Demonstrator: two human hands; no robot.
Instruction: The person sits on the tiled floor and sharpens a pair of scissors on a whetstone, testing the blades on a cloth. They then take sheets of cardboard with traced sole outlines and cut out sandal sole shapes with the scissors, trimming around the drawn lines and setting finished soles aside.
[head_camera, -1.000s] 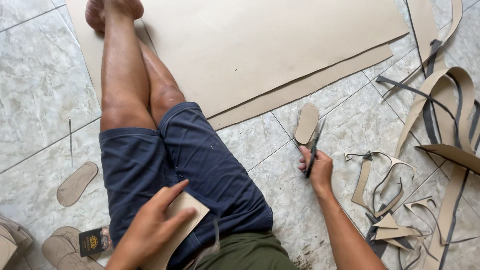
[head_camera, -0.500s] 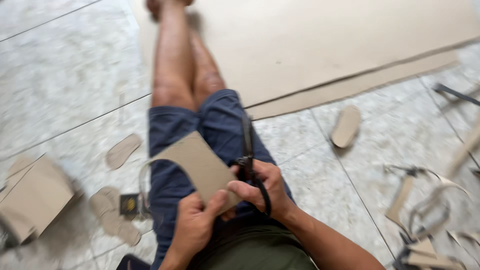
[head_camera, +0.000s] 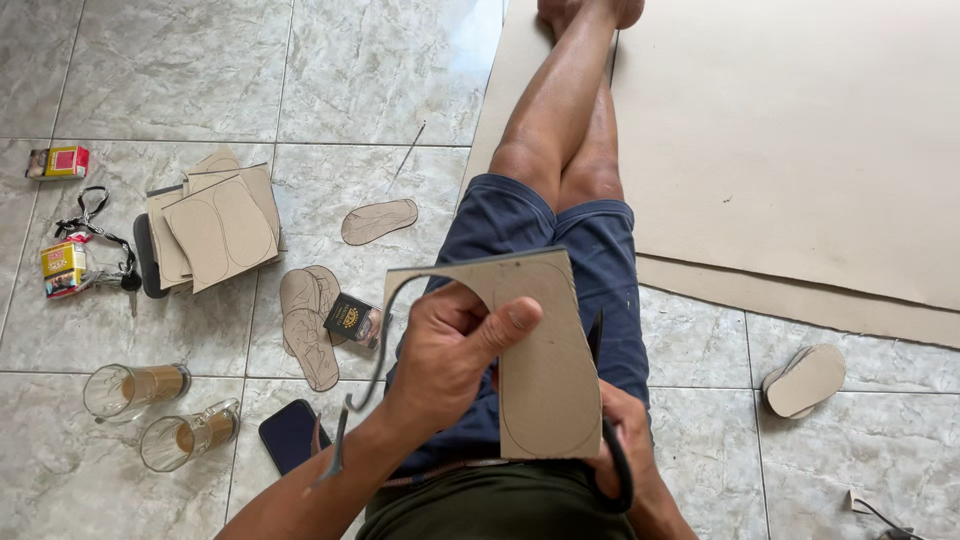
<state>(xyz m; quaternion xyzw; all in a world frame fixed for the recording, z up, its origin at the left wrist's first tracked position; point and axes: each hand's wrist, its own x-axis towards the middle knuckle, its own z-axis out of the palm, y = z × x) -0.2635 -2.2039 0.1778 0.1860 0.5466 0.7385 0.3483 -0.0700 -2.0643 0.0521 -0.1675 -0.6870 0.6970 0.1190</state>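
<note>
My left hand (head_camera: 452, 345) grips a brown cardboard piece (head_camera: 545, 380) with a sole outline drawn on it, held over my lap. A thin curled strip of cut cardboard (head_camera: 372, 370) hangs from its top left corner. My right hand (head_camera: 630, 450) sits behind the piece's lower right edge and holds black scissors (head_camera: 612, 455); the blades are mostly hidden behind the cardboard. My legs (head_camera: 560, 130) stretch out in blue shorts across the tiled floor.
A stack of marked cardboard pieces (head_camera: 215, 225) and cut soles (head_camera: 305, 320) lie left, with another sole (head_camera: 378, 220) further up. Two glass mugs (head_camera: 160, 410), a dark phone (head_camera: 290, 435) and small boxes (head_camera: 60, 265) sit lower left. Large cardboard sheets (head_camera: 800, 140) and stacked soles (head_camera: 805, 380) lie right.
My right hand left the floor on the right with the scissors and came to my lap. Both hands now hold the cardboard piece upright; the view swung left.
</note>
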